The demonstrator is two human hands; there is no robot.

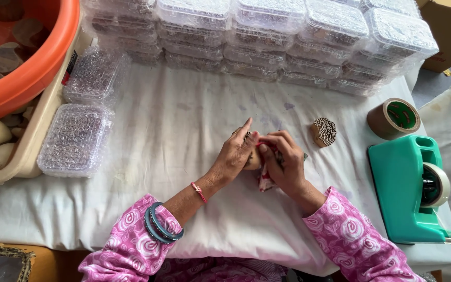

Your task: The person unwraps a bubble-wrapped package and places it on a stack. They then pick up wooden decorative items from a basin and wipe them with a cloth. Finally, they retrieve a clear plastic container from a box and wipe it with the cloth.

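Wooden carved block, small, mostly hidden, pinched between left hand (234, 154) and right hand (283, 162) with a red-and-white cloth (265, 180); wiping apparently in progress; second carved printing block (323, 131) waits untouched, just right of the grip; stacked clear plastic boxes (267, 39) beyond.

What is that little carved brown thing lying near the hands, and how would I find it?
Start at the teal tape dispenser at the table's right edge and look left past the brown tape roll. The carved wooden block lies alone on the white cloth, just beyond the right hand; only it has a patterned face.
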